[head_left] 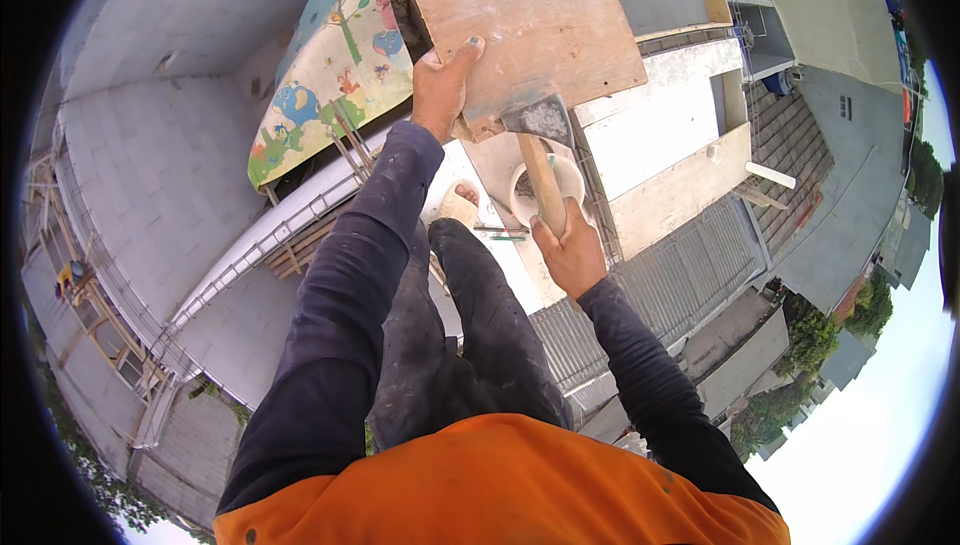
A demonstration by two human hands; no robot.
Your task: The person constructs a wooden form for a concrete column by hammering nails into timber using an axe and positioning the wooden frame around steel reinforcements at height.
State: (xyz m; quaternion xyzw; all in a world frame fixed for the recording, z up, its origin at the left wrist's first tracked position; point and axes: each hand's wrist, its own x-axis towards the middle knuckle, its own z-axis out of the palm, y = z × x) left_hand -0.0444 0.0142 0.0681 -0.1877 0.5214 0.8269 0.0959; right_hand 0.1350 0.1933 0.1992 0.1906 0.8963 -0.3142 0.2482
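In the head view, we look down past our orange shirt (500,485) at both hands. Our left hand (440,95) is clasped on the left edge of a board (530,25), thumb laid on its upper face (the other fingers are mostly hidden underneath). The board, brown and flat, is at the top middle, reaching out ahead of us. Our right hand (573,257) is wrapped round the wooden handle of a hatchet (541,177), whose dark, pale-smeared head overlaps the board's lower edge; we cannot tell whether the two touch.

Below the hatchet's handle is a white bucket (577,181), with something dark inside. Left of it, a bare foot (466,194) shows beyond our dark trousers (500,310), near some thin green sticks (508,236). To the left of the board, a sheet (335,95) printed with colourful cartoons hangs at a slant before a grey block wall (140,155). To the right are a corrugated roof (670,285), a short white pipe (770,176) and, farther off, trees (790,335).
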